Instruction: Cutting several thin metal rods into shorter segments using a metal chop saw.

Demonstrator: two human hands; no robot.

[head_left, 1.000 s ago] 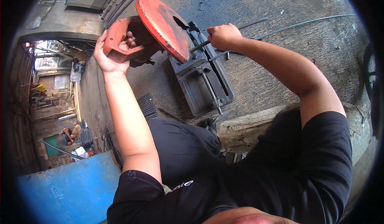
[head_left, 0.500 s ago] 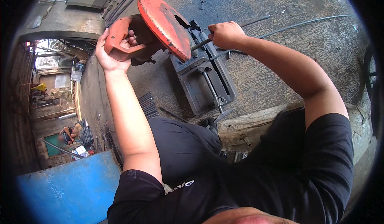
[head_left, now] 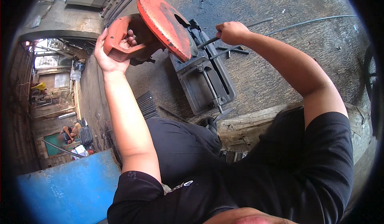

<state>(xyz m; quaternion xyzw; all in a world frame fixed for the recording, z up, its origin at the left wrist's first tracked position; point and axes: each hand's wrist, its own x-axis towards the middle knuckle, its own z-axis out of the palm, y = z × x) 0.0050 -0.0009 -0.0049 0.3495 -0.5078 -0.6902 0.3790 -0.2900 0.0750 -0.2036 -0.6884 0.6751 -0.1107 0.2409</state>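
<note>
My left hand [head_left: 114,54] is wrapped round the orange-red handle [head_left: 116,36] of a cut-off saw. The saw's round red guard [head_left: 166,26] is scuffed and hides most of the disc. My right hand [head_left: 233,32] is closed round a dark metal rod [head_left: 209,42], whose left end reaches the guard's lower right edge. Beneath the guard stands the grey saw base [head_left: 231,88] with its screw clamp [head_left: 210,86]. A long thin bar [head_left: 310,22] runs from the base out to the right. Short dark rod pieces [head_left: 239,50] lie beside the base, below my right hand.
A bundle of short rods [head_left: 147,104] lies on the floor left of the base. A blue panel [head_left: 70,186] fills the lower left. Wooden planks [head_left: 244,130] lie by my legs. Far left, another person [head_left: 70,134] sits low. A dark wheel [head_left: 371,74] stands at the right edge.
My right hand has shifted a little to the right with the rod, drawing its left end along the guard's edge. My left hand stays on the handle, almost still.
</note>
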